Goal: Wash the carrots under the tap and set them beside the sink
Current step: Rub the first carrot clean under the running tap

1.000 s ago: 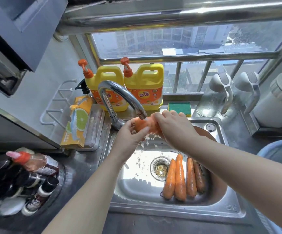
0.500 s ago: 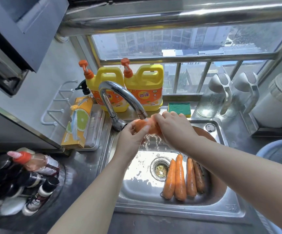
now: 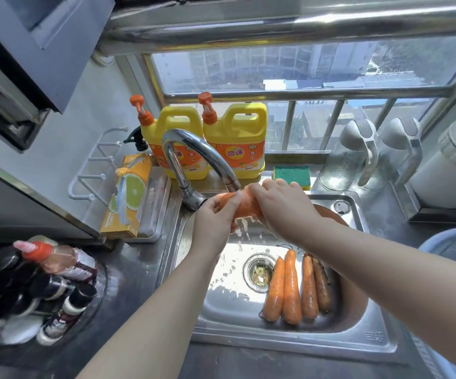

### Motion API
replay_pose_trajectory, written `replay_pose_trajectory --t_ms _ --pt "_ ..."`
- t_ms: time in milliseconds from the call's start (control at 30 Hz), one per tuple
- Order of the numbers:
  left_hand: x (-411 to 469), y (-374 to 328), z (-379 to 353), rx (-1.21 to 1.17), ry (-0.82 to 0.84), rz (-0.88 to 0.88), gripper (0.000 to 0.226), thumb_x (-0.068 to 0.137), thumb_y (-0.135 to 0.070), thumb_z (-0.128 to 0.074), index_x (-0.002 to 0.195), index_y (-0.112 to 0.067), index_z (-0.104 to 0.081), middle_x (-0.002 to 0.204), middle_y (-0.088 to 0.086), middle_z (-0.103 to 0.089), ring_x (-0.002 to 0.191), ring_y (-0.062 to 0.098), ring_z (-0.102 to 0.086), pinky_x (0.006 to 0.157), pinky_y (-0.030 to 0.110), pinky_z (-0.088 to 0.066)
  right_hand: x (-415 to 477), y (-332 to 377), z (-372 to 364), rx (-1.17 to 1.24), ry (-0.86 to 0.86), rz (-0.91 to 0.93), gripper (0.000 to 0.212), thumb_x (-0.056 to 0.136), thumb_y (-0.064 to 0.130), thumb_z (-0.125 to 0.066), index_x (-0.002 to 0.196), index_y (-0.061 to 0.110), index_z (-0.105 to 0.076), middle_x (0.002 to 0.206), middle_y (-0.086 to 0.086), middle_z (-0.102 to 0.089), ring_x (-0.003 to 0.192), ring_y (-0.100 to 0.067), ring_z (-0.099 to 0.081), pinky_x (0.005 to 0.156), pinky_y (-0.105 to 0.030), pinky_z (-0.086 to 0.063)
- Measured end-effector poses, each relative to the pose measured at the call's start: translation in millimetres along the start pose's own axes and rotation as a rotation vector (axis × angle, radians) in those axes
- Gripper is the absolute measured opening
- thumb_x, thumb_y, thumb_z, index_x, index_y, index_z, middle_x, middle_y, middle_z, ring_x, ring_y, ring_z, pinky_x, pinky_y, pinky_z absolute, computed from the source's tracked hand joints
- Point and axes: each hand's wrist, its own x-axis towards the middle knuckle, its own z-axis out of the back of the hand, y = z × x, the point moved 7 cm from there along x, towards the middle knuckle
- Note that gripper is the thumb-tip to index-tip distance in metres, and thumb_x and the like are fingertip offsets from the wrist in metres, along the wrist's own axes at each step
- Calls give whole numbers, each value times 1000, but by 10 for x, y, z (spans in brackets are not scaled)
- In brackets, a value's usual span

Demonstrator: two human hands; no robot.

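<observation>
- Bottles (image 3: 54,265) stand crowded on the counter at the far left.
- A box with a lime picture (image 3: 128,198) leans near the wall, and two yellow soap jugs (image 3: 235,140) stand behind it by the window.
- The tap (image 3: 194,151) curves over the sink (image 3: 303,348), its spout just above the hands.
- The left hand (image 3: 215,217) curls its fingers and thumb round the left end of a carrot (image 3: 246,207) — held under the spout, with water splashing below.
- The right hand (image 3: 281,206) grips the same carrot's other end, the two hands close together.
- Four carrots (image 3: 292,288) lie side by side in the basin, right of the drain.
- A green sponge (image 3: 291,173) sits on the ledge behind.
</observation>
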Motion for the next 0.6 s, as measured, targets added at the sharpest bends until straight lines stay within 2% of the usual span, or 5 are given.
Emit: replay_pose_trajectory --t_ms 167,300,400,600 --pt "-58 16 78 15 143 -47 38 90 -18 -74 126 -16 -63 104 -1 -70 81 7 -66 69 21 -53 26 -37 -29 152 141 -8 44 95 45 -59 131 23 -47 116 -4 -61 108 -28 -57 87 -41 -46" --pt "-74 16 80 -38 141 -11 24 98 -17 -64 122 -16 -66 109 11 -72 80 15 -71 72 26 -58 60 -17 -35 416 250 -33 42 93 59 -57 113 22 -56 104 -1 -66 95 -23 -61 86 -43 -52" --pt "-81 35 50 -61 148 -3 20 102 -19 -57 119 -18 -68 105 15 -74 81 21 -72 74 30 -58 76 -28 -65 449 266 -40 39 95 59 -54 107 23 -57 102 -1 -66 93 -22 -60 86 -43 -52" --pt "-85 71 65 -51 131 -16 28 102 -18 -58 130 -14 -61 108 17 -72 81 22 -73 78 33 -60 121 -48 -135 624 322 -68 40 103 53 -43 123 24 -62 112 -2 -69 104 -23 -62 96 -44 -50"
